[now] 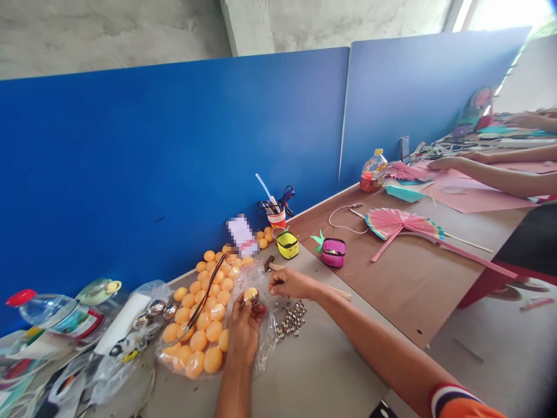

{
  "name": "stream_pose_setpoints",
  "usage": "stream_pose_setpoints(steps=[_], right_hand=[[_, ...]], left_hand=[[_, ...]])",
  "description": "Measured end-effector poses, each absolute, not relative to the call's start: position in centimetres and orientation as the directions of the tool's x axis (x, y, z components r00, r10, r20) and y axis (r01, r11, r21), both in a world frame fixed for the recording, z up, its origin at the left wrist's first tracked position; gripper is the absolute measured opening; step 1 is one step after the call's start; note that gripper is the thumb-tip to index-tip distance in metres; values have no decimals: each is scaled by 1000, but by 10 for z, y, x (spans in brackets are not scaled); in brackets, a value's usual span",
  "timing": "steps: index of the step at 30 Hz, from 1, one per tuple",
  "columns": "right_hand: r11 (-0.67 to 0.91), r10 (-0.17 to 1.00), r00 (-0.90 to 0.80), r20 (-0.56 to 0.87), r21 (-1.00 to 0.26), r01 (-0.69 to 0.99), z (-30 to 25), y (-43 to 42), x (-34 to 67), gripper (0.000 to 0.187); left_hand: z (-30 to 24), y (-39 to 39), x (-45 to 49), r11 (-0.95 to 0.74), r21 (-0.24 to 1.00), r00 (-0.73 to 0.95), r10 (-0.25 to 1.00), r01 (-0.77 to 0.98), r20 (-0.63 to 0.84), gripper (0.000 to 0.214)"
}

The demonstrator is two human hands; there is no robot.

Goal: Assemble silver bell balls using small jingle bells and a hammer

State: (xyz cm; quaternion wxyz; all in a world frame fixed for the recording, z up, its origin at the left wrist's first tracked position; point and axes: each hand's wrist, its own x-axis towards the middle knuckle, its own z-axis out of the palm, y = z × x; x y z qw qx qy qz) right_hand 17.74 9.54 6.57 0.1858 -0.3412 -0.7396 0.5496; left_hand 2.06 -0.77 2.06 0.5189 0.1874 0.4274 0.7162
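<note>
Evidently, the left hand (246, 326) grasps a shiny ball (251, 296), eight o'clock from the right hand (285, 284), whose curled fingers' grip I can't tell. A slackened hold could roll it into metal beads (293, 319) at four o'clock.

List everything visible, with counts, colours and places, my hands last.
orange balls: many, orange, left of centre
bead-like pieces: many, silver, centre
hammer: one, dark-headed, centre
baskets: two, yellow and magenta, centre
partition: two panels, blue, behind table
cup: one, red-white, by partition
bottles: at least three, transparent, left and right
spare balls: at least three, silver, left
clutter: uncounted, mixed, far left
fan: one, mostly pink, right
co-worker's hands: far right
left hand: one, holding shiny silver ball
right hand: one, pinched, near bead-like pieces
</note>
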Motion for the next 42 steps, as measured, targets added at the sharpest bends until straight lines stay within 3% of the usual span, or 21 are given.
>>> stream_pose_setpoints(steps=[3, 7, 10, 12, 15, 18, 20, 23, 27, 42], right_hand=[[370, 654, -747, -119, -811, 452, 62, 100, 184, 14], [578, 596, -796, -102, -634, 514, 51, 93, 177, 21], [645, 606, -790, -92, -525, 556, 46, 87, 172, 19], [642, 624, -781, -37, -544, 539, 47, 86, 172, 18], [521, 683, -731, 13, -709, 474, 50, 88, 173, 18], [221, 736, -673, -81, -909, 352, 51, 90, 173, 15], [40, 740, -666, -90, -983, 177, 51, 91, 171, 10], [-95, 725, -689, -5, -991, -92, 50, 91, 169, 18], [-230, 658, -753, -21, -958, -174, 48, 91, 169, 27], [-114, 774, -628, -78, -993, -18, 35, 80, 148, 7]], left_hand=[[20, -7, 19, -99, 807, -399, 899, -582, -178, 42], [19, -8, 18, -83, 811, -405, 893, -579, -197, 41], [19, -8, 19, -78, 812, -405, 892, -578, -203, 43], [20, -8, 19, -86, 811, -407, 892, -578, -196, 42], [21, -8, 20, -93, 800, -402, 895, -592, -194, 41], [21, -8, 21, -96, 786, -397, 896, -611, -199, 41], [20, -8, 21, -99, 785, -389, 901, -611, -190, 39], [20, -8, 20, -101, 793, -379, 909, -601, -171, 38], [20, -9, 20, -97, 791, -369, 914, -604, -170, 42], [21, -8, 22, -53, 856, -363, 918, -514, -161, 43]])
